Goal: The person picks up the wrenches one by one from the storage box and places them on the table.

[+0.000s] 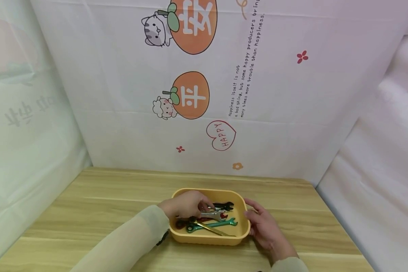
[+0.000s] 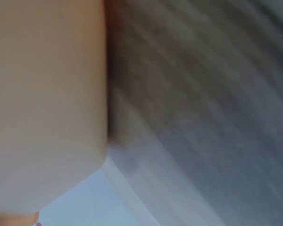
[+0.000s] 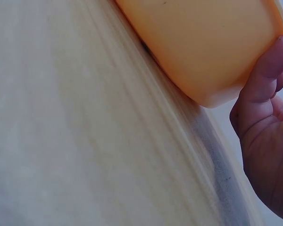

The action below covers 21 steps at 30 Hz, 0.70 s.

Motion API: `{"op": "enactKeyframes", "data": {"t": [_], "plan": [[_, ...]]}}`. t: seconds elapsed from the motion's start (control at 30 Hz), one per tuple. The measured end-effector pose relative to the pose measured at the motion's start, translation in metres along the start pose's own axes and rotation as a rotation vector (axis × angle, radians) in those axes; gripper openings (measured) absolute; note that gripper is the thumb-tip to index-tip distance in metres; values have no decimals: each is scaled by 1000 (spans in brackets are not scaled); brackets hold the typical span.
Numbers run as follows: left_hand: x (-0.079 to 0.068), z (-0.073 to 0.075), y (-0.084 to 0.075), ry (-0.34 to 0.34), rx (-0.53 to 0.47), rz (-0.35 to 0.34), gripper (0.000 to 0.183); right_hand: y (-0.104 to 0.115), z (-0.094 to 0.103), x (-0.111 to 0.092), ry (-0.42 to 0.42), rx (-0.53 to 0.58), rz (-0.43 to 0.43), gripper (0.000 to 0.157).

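Observation:
A yellow plastic bin (image 1: 209, 240) stands on the wooden table with several wrenches inside. My left hand (image 1: 187, 204) reaches in over its left side, the fingers curled down and pinching a silver wrench (image 1: 217, 215). Beside that lie a black wrench (image 1: 228, 206), a green wrench (image 1: 221, 223) and a gold wrench (image 1: 210, 229); a red one (image 1: 224, 217) shows partly beneath the silver. At the bin's right end my right hand (image 1: 263, 226) grips the wall, thumb at the rim. In the right wrist view the thumb (image 3: 266, 70) lies against the bin's side (image 3: 207, 52).
The wooden table (image 1: 122, 189) runs back to a white printed cloth (image 1: 275, 132). More white cloth hangs at the left (image 1: 27, 132) and right (image 1: 377, 170). A small black object (image 1: 162, 238) shows under my left sleeve. The left wrist view is blurred.

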<state>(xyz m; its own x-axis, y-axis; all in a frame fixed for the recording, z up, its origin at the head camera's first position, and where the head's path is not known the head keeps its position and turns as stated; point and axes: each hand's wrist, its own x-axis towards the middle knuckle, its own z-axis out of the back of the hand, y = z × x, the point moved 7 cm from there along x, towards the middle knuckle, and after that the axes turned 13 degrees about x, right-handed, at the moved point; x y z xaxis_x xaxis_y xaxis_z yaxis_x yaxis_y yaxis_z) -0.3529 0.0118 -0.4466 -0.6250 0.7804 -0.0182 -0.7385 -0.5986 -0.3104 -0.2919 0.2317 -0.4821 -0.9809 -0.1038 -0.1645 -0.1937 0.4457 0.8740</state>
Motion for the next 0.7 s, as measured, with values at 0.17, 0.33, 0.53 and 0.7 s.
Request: {"op": "enactKeyframes", "data": {"t": [0.17, 0.33, 0.53, 0.7], "plan": [[-1, 0, -6, 34, 44, -12, 45, 1, -4, -2, 20, -9, 1, 59], [-1, 2, -14, 40, 85, -16, 50, 0, -5, -1, 31, -8, 3, 59], [-2, 10, -18, -14, 119, 2, 61, 1, -1, 0, -6, 5, 11, 58], [-6, 18, -13, -64, 4, 83, 68, 0, -1, 0, -18, -3, 9, 58]]}}
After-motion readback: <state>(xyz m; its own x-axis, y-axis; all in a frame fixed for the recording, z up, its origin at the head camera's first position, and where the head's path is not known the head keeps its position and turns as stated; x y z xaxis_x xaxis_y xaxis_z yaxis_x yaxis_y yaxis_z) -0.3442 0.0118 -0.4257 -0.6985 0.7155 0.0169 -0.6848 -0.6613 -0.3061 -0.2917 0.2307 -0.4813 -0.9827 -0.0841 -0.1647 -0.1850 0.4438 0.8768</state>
